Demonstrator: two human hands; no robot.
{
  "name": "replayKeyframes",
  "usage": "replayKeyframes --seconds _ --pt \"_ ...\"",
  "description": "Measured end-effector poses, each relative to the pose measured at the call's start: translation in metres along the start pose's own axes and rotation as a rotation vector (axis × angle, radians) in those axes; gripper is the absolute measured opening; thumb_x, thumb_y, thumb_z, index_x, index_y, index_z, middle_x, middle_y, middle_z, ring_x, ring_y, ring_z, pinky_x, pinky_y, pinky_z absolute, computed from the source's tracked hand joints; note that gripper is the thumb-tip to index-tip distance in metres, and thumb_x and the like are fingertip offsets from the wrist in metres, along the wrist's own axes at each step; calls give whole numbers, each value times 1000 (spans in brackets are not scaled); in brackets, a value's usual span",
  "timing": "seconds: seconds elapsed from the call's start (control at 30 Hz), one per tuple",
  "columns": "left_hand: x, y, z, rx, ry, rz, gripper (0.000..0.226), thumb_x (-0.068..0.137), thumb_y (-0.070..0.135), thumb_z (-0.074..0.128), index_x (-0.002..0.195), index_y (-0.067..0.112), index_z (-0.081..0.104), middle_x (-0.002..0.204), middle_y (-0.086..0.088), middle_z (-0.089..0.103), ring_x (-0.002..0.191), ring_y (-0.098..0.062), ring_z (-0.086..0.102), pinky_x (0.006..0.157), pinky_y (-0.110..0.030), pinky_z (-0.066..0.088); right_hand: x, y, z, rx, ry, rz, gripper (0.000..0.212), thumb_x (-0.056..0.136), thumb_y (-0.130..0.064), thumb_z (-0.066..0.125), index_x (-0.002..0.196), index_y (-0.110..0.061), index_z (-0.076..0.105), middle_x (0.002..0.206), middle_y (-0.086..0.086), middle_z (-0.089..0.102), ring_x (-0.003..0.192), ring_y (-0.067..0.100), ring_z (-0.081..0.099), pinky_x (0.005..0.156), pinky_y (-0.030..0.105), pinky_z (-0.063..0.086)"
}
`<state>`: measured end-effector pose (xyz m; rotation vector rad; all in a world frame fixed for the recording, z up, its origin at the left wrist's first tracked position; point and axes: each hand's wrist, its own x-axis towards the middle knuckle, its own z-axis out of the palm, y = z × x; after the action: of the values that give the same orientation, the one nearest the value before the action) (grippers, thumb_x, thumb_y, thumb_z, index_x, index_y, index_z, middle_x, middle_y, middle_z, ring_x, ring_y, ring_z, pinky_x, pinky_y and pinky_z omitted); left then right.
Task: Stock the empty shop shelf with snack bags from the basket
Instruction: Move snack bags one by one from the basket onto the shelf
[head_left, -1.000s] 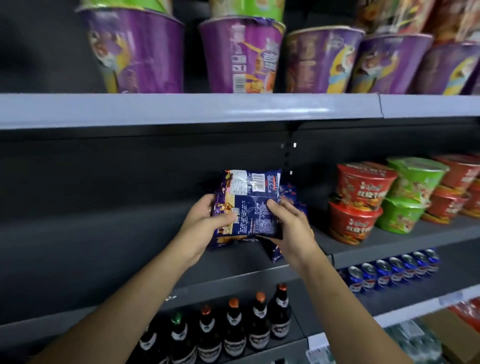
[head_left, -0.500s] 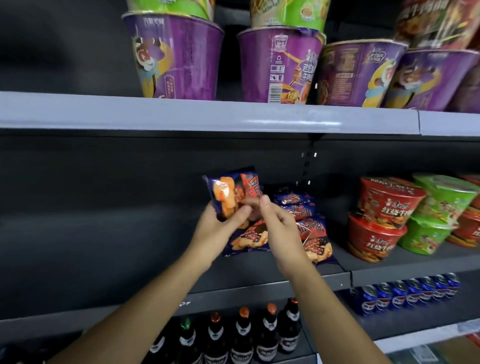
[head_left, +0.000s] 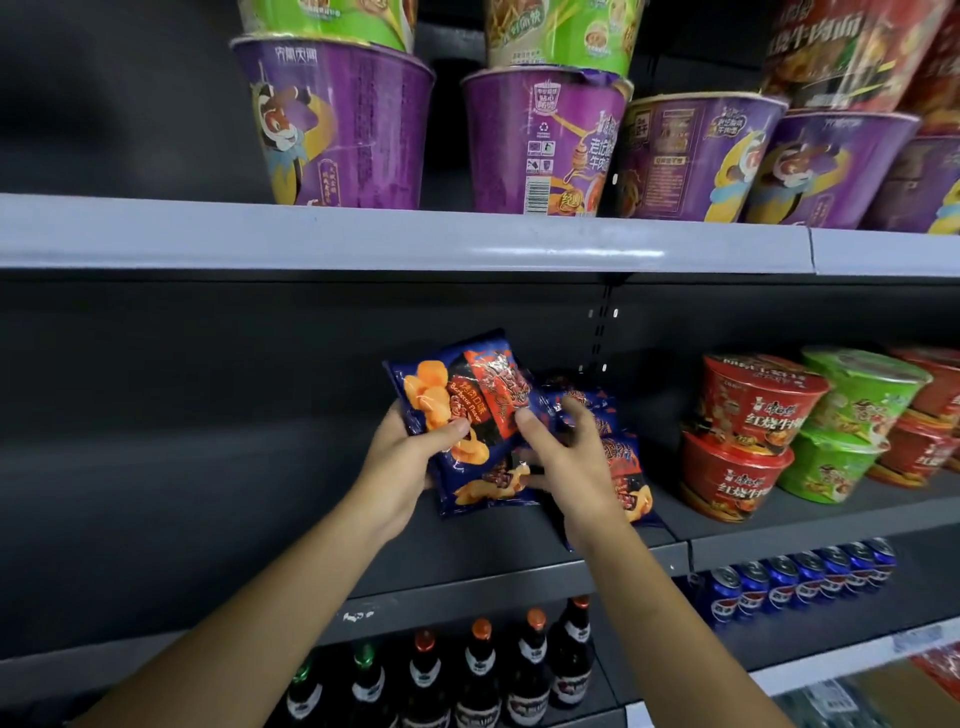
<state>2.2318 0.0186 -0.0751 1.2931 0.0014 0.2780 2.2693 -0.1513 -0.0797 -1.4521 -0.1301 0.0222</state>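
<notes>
Head view: the left hand (head_left: 410, 457) holds a bag (head_left: 467, 405), thumb on its front. The right hand (head_left: 576, 467) touches the bag's other side; I cannot tell if it pinches. Just right of the hands, a few bags (head_left: 626, 467) lie on the shelf (head_left: 234, 530). Left of the hands the shelf is bare, so I think most stocking is left.

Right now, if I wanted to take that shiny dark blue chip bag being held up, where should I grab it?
Pinch the flat top seam of the shiny dark blue chip bag, coming from above. The bag stands tilted with that edge free; the left hand grips its lower left side. A grip on the puffy middle might crush chips.
</notes>
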Motion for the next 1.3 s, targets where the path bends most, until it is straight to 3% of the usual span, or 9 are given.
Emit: replayKeyframes --seconds 0.1,0.23,0.4,0.53,0.67,0.8,1.03,1.17,1.3 --pt "-2 -1 1 -43 -48 -47 43 86 25 70 127 18 59 120 -14 72 107 -34 70 91 -55 56 2 8 3 215 -68 124 45 87 -20 78 122 -15 51 110 19 73 91 45 71 70 45 62" --pt "2 4 -11 -47 -22 -124 68 74 72 48 118 23 65 114 -5 73 104 -23 69 87 -42 55 12 12 -4 78 108 63 66 81 -7 82 132 -17 42 109 12 71 94 31 69 73 40 56" --pt "7 -13 -27 420 -78 -5 49 69 53 83 107 27 66 92 -8 72 79 -16 68 70 -23 51 17 15 -10 -184 89 14 73 82 -1 78 135 -22 32 103 0 63 91 14 63 83 34 51" --pt "11 -42 -27 522 -98 -58 15 87 17 77 99 15 67 79 1 74 68 -10 69 60 -17 50 21 26 -7 -386 137 -21 63 89 -7 73 139 -20 38 90 -12 54 82 8 56 88 39 52" --pt "20 -67 -31 654 -34 -158 11 89 23 75 96 19 68 89 -2 74 75 -14 68 61 -28 55 29 38 -7 -570 179 -36 57 93 -8 66 146 -14 46 130 3 58 99 19 59 84 34 52" --pt "26 -82 -30 645 -7 -231 19 89 19 75 99 16 59 103 -8 72 90 -23 72 70 -36 62 32 47 -5 -651 185 -20 55 92 -7 61 145 -12 49 108 5 69 96 23 65 83 34 55" --pt "29 -70 -33 407 60 -360 34 90 10 69 114 9 46 107 -10 55 93 -21 61 65 -38 60 29 52 -10 -507 226 -31 29 96 -8 59 125 -12 65 117 3 69 99 19 64 81 25 50" --pt "31 -61 -39 538 230 -173 15 91 24 65 94 16 53 85 -3 57 78 -20 54 60 -30 41 23 45 -14 -322 269 -84 17 98 -8 57 104 -21 67 99 -1 69 84 16 64 80 41 60" --pt "21 -46 -22 483 154 -52 14 95 23 63 87 11 59 67 -1 55 60 -17 48 56 -29 36 9 35 -20 -178 250 -88 18 98 -5 55 95 -19 66 86 4 66 71 16 58 67 37 53"
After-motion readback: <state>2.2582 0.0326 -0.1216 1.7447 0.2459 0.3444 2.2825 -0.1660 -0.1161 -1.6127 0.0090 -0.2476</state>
